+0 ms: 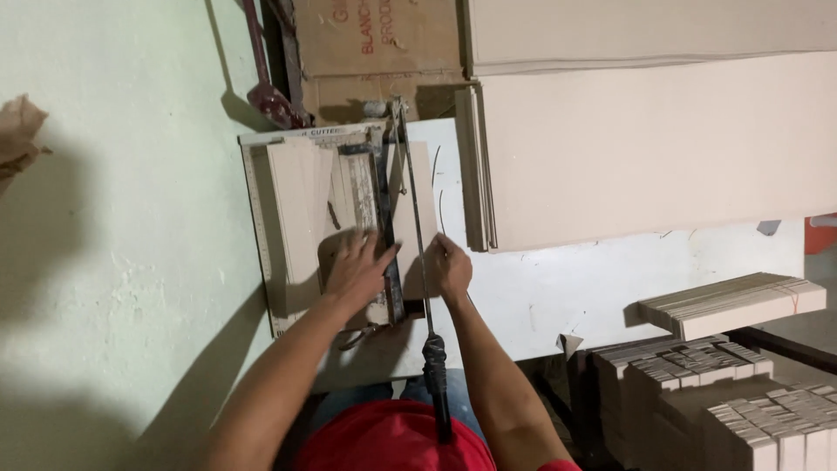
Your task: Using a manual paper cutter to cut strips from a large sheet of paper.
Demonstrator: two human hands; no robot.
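Near the centre of the frame the left hand (356, 269) lay flat, fingers spread, pressing a beige card sheet (301, 209) onto the paper cutter (261, 235). The right hand (452, 266) rested just right of the cutter's blade arm (417, 227), fingers curled down on a card strip (410, 201); whether they pinched it I could not tell. The black handle (436, 375) hung over the red shirt. Cut stacks (732, 301) at lower right ran off-frame.
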